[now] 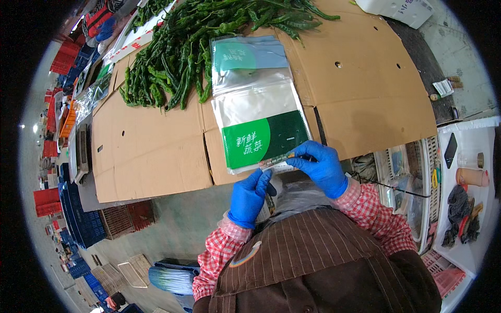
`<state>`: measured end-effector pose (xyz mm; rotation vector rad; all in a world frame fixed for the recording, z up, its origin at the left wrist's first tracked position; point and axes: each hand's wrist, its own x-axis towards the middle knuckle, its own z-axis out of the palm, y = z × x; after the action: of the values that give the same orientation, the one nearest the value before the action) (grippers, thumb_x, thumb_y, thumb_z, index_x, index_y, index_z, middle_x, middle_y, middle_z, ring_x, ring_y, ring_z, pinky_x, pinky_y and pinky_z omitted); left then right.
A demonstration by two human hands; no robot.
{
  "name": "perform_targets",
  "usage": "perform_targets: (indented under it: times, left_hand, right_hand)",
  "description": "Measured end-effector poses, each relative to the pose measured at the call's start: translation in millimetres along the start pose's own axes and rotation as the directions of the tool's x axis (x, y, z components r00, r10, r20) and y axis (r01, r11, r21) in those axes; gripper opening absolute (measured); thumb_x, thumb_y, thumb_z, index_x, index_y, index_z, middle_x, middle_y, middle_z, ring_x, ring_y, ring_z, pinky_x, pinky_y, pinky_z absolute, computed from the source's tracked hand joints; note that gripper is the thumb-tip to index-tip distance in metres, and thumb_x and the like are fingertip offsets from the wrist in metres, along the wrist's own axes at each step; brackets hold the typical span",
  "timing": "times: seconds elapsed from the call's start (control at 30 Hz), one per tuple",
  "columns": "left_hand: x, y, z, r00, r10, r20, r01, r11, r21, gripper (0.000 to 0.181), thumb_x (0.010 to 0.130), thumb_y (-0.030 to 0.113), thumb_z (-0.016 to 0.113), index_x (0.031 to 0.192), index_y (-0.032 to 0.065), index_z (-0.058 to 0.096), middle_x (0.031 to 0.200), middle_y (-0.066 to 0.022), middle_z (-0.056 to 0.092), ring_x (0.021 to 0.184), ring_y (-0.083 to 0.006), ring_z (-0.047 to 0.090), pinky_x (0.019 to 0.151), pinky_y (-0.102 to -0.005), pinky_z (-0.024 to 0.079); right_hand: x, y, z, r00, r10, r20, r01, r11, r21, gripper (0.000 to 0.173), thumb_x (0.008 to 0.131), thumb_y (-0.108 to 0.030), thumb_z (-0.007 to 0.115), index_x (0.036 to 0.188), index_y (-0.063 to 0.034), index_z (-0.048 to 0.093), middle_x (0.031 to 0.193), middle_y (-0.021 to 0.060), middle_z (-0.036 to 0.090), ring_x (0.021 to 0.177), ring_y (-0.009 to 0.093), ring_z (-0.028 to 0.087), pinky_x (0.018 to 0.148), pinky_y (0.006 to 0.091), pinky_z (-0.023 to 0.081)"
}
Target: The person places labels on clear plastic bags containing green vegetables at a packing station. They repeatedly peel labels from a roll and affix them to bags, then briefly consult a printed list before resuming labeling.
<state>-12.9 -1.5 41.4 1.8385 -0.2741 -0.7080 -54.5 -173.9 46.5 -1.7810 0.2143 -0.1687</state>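
Flat plastic produce bags (pixel 256 98) with green printed panels lie in a stack on a cardboard sheet (pixel 364 98). At the stack's near edge, my left hand (pixel 250 195), in a blue glove, pinches the left end of a small printed label strip (pixel 278 160). My right hand (pixel 321 166), gloved the same way, grips the strip's right end between thumb and fingers. Below the strip, between the hands, is a roll of labels (pixel 270 203), partly hidden by my left hand. Long green peppers (pixel 184 51) are heaped beyond and to the left of the bags.
A white foam box (pixel 399 11) stands at the far right. On the right a white tray (pixel 469 148) holds a bottle, scissors and dark gloves. Blue crates (pixel 80 211) and wooden-looking crates are on the floor at left. Another person's blue-gloved hand (pixel 105 29) shows at upper left.
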Motion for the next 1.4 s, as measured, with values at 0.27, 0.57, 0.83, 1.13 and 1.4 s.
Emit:
perform_targets:
  times: [0.27,0.57,0.83,1.13,1.4]
  left_hand:
    - [17,-10,2,0.994,0.061,-0.091,-0.029,0.947,0.319,0.044,0.075,0.014,0.054,0.117,0.0165,0.038,0.052,-0.0054,0.051,0.046,-0.0074,0.048,0.044,-0.0228,0.039]
    - [19,-25,22,0.988,0.151,0.023,-0.116,0.647,0.754,0.053,0.074,0.028,0.052,0.121,0.0227,0.029,0.055,-0.0082,0.055,0.045,-0.0227,0.053,0.04,-0.0331,0.041]
    - [19,-27,22,0.989,0.148,0.03,-0.118,0.64,0.759,0.054,0.074,0.028,0.053,0.121,0.024,0.028,0.054,-0.0081,0.054,0.043,-0.0227,0.052,0.039,-0.0326,0.04]
    - [18,-28,22,0.984,0.176,0.03,-0.137,0.635,0.76,0.054,0.074,0.029,0.053,0.121,0.0239,0.027,0.053,-0.0091,0.054,0.043,-0.0235,0.052,0.038,-0.0329,0.04]
    - [19,-27,21,0.98,0.192,0.046,-0.156,0.609,0.778,0.055,0.075,0.03,0.051,0.122,0.0228,0.025,0.053,-0.0105,0.053,0.041,-0.0248,0.051,0.037,-0.034,0.039]
  right_hand:
    - [45,21,-52,0.95,0.221,-0.221,-0.184,0.967,0.177,0.016,0.071,-0.012,0.059,0.079,0.0012,0.055,0.068,0.0024,0.054,0.061,0.006,0.046,0.054,0.0197,0.039]
    - [66,65,-32,0.978,0.207,0.03,-0.209,0.972,0.103,0.02,0.068,-0.015,0.062,0.079,0.0017,0.058,0.069,0.0059,0.056,0.063,0.011,0.05,0.059,0.0228,0.04]
    - [69,73,-31,0.977,0.207,0.049,-0.211,0.973,0.095,0.021,0.066,-0.015,0.063,0.078,0.0015,0.058,0.071,0.0075,0.058,0.065,0.011,0.052,0.061,0.0241,0.042]
    - [69,72,-29,0.983,0.183,0.023,-0.184,0.983,0.02,0.02,0.066,-0.016,0.063,0.078,0.0003,0.059,0.071,0.0087,0.058,0.065,0.013,0.053,0.061,0.0242,0.042]
    - [66,72,-25,0.987,0.156,-0.035,-0.158,0.986,-0.06,0.018,0.066,-0.016,0.062,0.076,-0.0018,0.059,0.07,0.009,0.059,0.063,0.014,0.054,0.06,0.0249,0.043]
